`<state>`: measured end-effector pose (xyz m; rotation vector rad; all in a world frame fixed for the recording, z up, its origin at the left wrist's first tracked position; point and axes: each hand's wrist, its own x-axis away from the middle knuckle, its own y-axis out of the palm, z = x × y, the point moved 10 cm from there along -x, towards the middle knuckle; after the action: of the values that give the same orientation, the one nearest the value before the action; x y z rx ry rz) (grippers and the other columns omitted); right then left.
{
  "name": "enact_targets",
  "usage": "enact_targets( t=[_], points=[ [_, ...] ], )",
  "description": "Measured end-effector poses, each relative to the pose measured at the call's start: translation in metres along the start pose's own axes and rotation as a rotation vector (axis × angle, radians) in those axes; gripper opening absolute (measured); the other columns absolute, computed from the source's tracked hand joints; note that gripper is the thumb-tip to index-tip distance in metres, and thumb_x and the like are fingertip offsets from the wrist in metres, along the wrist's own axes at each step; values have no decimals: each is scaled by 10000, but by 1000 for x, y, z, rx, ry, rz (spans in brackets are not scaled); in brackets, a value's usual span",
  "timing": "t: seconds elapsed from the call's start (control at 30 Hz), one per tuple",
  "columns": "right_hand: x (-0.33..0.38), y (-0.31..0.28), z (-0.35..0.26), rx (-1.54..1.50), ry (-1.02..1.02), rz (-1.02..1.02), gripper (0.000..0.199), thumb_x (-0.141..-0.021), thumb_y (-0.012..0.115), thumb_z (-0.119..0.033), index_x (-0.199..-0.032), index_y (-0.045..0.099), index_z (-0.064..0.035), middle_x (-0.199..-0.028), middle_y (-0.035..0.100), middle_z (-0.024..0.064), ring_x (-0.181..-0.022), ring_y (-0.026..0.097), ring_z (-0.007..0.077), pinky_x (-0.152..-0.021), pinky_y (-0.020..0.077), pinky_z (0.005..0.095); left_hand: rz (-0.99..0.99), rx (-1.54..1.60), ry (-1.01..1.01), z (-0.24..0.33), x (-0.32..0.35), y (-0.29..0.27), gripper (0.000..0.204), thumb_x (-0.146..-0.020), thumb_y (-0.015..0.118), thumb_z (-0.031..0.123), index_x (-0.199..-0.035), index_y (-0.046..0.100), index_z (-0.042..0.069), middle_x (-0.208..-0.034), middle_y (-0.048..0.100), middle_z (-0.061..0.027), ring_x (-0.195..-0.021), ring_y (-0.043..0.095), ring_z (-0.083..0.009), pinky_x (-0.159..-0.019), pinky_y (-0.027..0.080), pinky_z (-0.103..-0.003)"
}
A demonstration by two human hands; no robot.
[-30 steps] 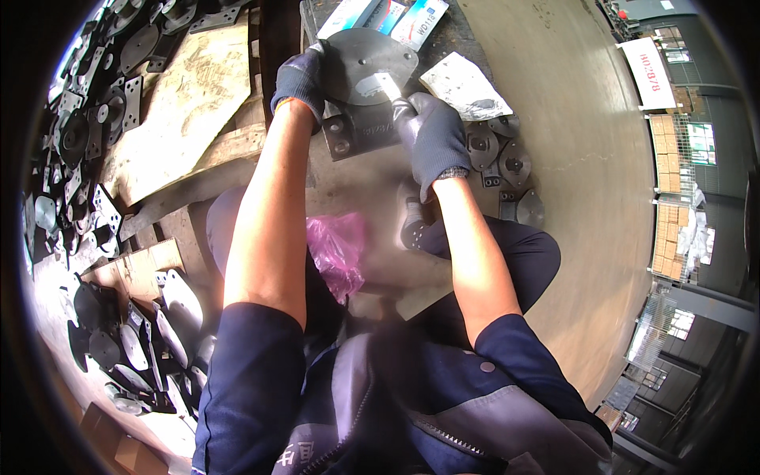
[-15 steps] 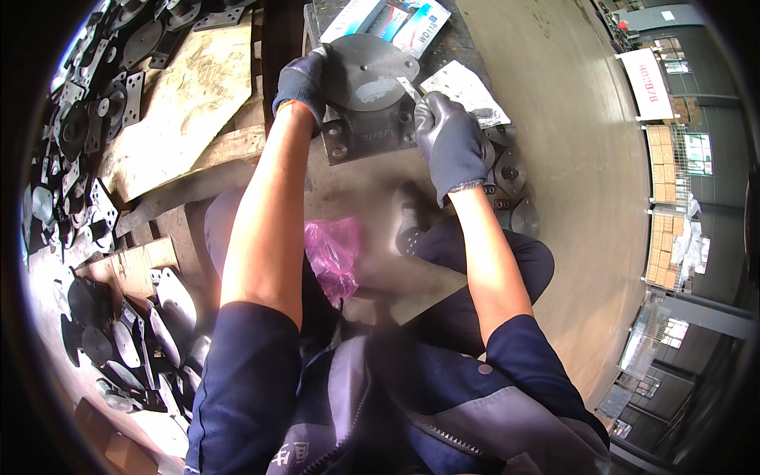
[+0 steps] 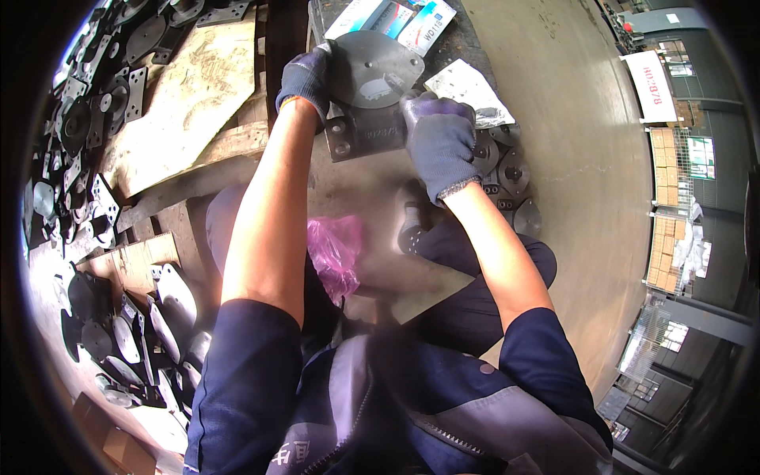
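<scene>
A: In the head view, what is different from half a second ago?

B: Mostly the right hand (image 3: 442,131), in its dark knitted glove. A slim pale piece showed at its fingertips then; now the back of the hand faces up and that piece is out of sight.

A: Is it gripping anything?

B: The fingers curl in, but I cannot tell whether they hold something. They sit at the lower right edge of the round grey metal plate (image 3: 372,59).

A: And the left hand (image 3: 305,81)?

B: Gloved the same way, clamped on the plate's left rim, just where it was. The two hands are apart, on opposite sides of the plate.

A: Where does the plate lie?

B: Against a dark rectangular metal base (image 3: 370,141), near the front of the dark worktop (image 3: 480,49). White-and-blue cardboard boxes (image 3: 428,25) lie behind it, and a crumpled white packet (image 3: 475,93) just beyond the right hand.

A: What does the change mean for the work?

B: I judge the handling is still centred on the plate: steadied on the left, attended to on the right, near its pale patch (image 3: 386,87).
</scene>
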<state>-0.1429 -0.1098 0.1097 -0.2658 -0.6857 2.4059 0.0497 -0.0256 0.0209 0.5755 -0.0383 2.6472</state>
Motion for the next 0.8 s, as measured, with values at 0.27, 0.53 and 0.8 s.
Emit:
enact_targets(
  t=[0.27, 0.53, 0.8],
  points=[
    [4, -19, 52, -1029, -54, 277, 140, -763, 569, -153, -899, 582, -128, -735, 599, 80, -657, 601, 287, -589, 466, 416, -13, -60, 30, 8, 4, 2, 469, -772, 606, 398, -1001, 634, -11, -912, 651, -135, -816, 589, -218, -741, 447, -326],
    [-1, -19, 43, -715, -84, 284, 160, -750, 556, -147, -903, 602, -135, -713, 588, 21, -750, 605, 182, -639, 456, 359, -8, 34, 50, 13, 13, 2, 448, -781, 600, 377, -992, 636, -16, -896, 653, -134, -799, 591, -212, -728, 449, -321],
    [11, -17, 23, -608, -233, 310, 366, -725, 579, -177, -1084, 513, -167, -820, 569, 36, -752, 568, 232, -620, 425, 418, -12, -174, 113, 18, 6, 1, 441, -785, 589, 377, -980, 640, -15, -849, 654, -124, -750, 589, -200, -693, 452, -313]
  ],
)
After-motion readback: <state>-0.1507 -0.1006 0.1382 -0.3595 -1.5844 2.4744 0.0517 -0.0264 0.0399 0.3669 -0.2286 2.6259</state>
